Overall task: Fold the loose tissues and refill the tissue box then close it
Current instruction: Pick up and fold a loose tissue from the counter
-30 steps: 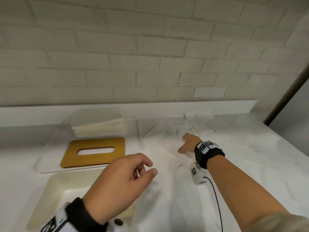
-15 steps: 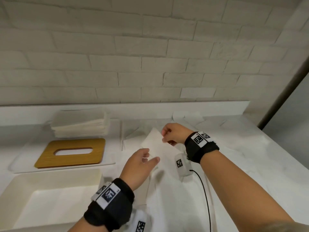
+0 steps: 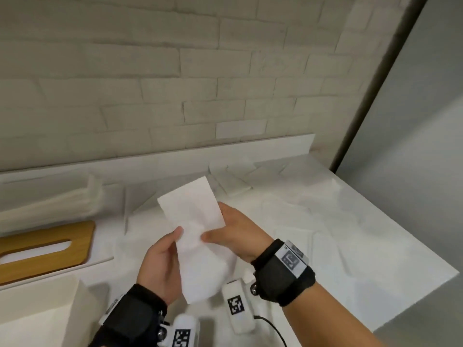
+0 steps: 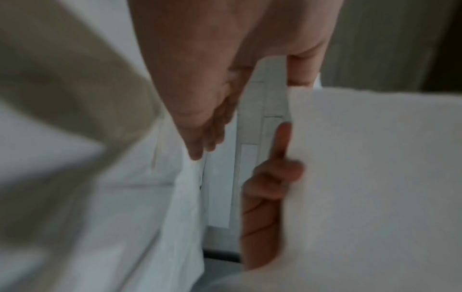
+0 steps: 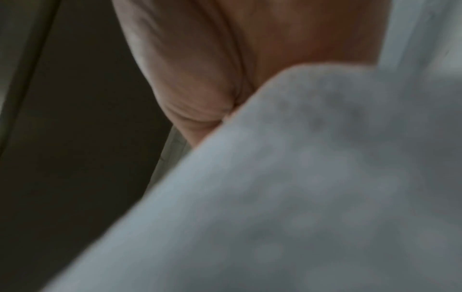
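No readable words, brand names or numbers show anywhere. The only signs are black-and-white square coded markers, which carry no legible characters. One sits on the white band (image 3: 292, 257) strapped just behind the right hand (image 3: 238, 234). Another is on the white camera unit (image 3: 238, 306) hanging under that wrist. A third, partly cut off, is on the white unit (image 3: 184, 334) below the left hand (image 3: 162, 266). Both wrist views are too blurred to read.
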Available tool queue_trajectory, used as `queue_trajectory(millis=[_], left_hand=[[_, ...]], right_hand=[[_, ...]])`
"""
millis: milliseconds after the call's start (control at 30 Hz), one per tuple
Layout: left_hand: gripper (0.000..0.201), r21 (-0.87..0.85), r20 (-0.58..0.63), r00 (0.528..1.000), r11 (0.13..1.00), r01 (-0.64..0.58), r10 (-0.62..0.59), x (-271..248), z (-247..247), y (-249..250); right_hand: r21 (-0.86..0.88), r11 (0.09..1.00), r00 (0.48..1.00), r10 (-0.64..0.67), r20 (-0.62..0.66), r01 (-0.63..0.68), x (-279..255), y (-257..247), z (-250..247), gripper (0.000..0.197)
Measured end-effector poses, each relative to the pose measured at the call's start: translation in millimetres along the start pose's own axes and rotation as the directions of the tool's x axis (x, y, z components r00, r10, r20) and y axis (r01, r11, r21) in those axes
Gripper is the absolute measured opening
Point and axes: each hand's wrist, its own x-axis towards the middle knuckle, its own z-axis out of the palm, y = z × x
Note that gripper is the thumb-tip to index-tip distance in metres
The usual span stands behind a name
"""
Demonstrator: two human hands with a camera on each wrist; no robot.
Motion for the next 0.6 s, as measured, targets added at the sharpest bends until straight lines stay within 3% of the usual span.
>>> queue_trajectory(millis=[100,167,233,267,300,333,433,500,533,600], left_hand=[[0.04,-0.074,0.001,0.998,0.995,0.068,-0.068,6.6,5.4,-12.1],[0.045,-0.083,-0.052,0.993,0.991,0.1,-0.105,10.5,4.8,-16.5],[0.052,-0.066,-0.097,0.987,0.991,0.119,-0.126,13.0,0.7,-18.7],[0.052,-0.055,-0.115,0.985,0.991,0.124,-0.13,13.3,-0.8,-19.4],[0.051,-0.044,-0.135,0.982,0.991,0.13,-0.134,13.7,-2.7,-20.1],[0.052,-0.039,-0.154,0.978,0.99,0.139,-0.143,13.2,-3.9,-20.6],[0.047,-0.026,-0.174,0.972,0.988,0.155,-0.157,11.7,-5.6,-22.0],[0.043,-0.008,-0.177,0.972,0.988,0.152,-0.151,9.9,-4.9,-22.2],[0.043,-0.001,-0.179,0.972,0.988,0.152,-0.15,9.0,-4.2,-21.9],[0.043,0.002,-0.17,0.975,0.99,0.143,-0.14,7.3,-1.0,-21.4]], right_hand=[[-0.273,0.946,0.971,0.118,-0.21,-0.174,-23.7,18.0,-28.5,0.054],[-0.377,0.845,0.883,0.209,-0.421,-0.38,-40.4,28.0,-60.0,0.054],[-0.545,0.551,0.752,0.267,-0.603,-0.632,-57.4,37.6,-88.8,0.05],[-0.596,0.401,0.715,0.303,-0.63,-0.695,-66.0,40.5,-96.4,0.046],[-0.64,0.306,0.709,0.34,-0.618,-0.705,-70.7,46.2,-100.1,0.044],[-0.66,0.272,0.707,0.392,-0.589,-0.701,-73.7,51.1,-100.2,0.047],[-0.631,0.328,0.702,0.463,-0.541,-0.703,-68.1,65.3,-92.0,0.052],[-0.618,0.384,0.725,0.431,-0.537,-0.686,-62.8,69.2,-90.3,0.036],[-0.613,0.433,0.75,0.395,-0.531,-0.662,-63.0,68.4,-92.1,0.022],[-0.574,0.591,0.817,0.313,-0.485,-0.567,-68.2,58.4,-98.3,0.023]])
